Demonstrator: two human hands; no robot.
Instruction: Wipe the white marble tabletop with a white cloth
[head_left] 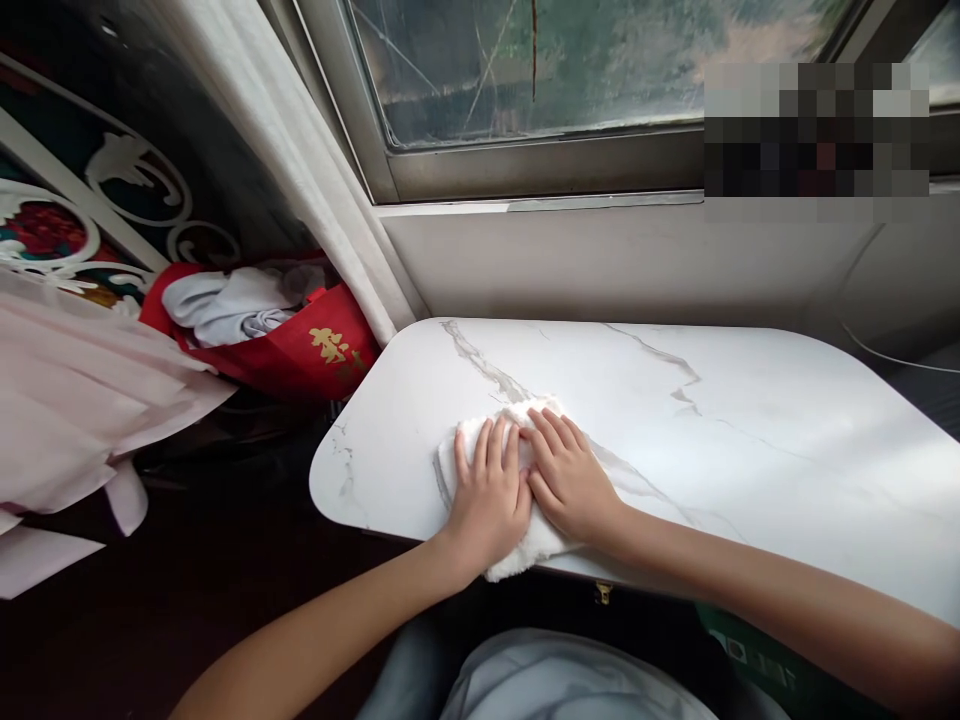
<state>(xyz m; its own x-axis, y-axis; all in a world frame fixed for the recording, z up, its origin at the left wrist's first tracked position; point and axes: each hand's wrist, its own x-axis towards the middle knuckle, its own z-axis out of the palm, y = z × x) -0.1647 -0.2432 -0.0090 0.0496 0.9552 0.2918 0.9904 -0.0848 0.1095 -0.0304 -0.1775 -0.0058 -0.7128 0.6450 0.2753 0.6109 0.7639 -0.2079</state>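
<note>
Our shirt [574, 680] bulges below. We press left hand [491, 495] and right hand [568, 480] flat, fingers slightly spread, on the white cloth [534, 548] at the near edge of the marbled table [772, 400].

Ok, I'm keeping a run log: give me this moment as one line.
left hand: laid on white cloth; right hand: laid on same cloth; cloth: on marbled tabletop
</note>
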